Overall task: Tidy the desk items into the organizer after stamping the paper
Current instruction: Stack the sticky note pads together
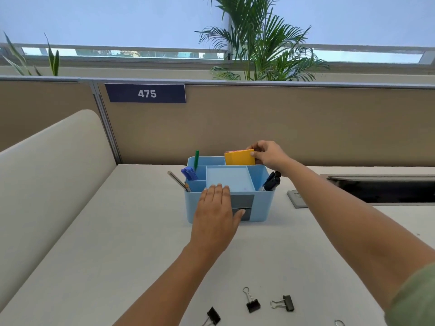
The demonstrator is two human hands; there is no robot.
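Observation:
A light blue desk organizer (261, 205) stands mid-desk. My left hand (217, 211) lies flat against its front wall, fingers over the rim and thumb at the grey drawer (244, 201). My right hand (268, 155) pinches a yellow sticky-note pad (239, 157), which stands upright in the back compartment. A green pen (196, 158), blue markers (189, 173) and a pencil (177, 181) sit in the left slots. Dark pens (271, 181) fill the right slot. The middle tray (229, 178) holds nothing.
Three black binder clips (253, 304) (286, 302) (213, 316) lie on the near desk. A grey stamp pad (296, 198) sits right of the organizer. A dark cable slot (388, 189) opens at the right. A beige partition (282, 123) stands behind, a cream divider (47, 172) on the left.

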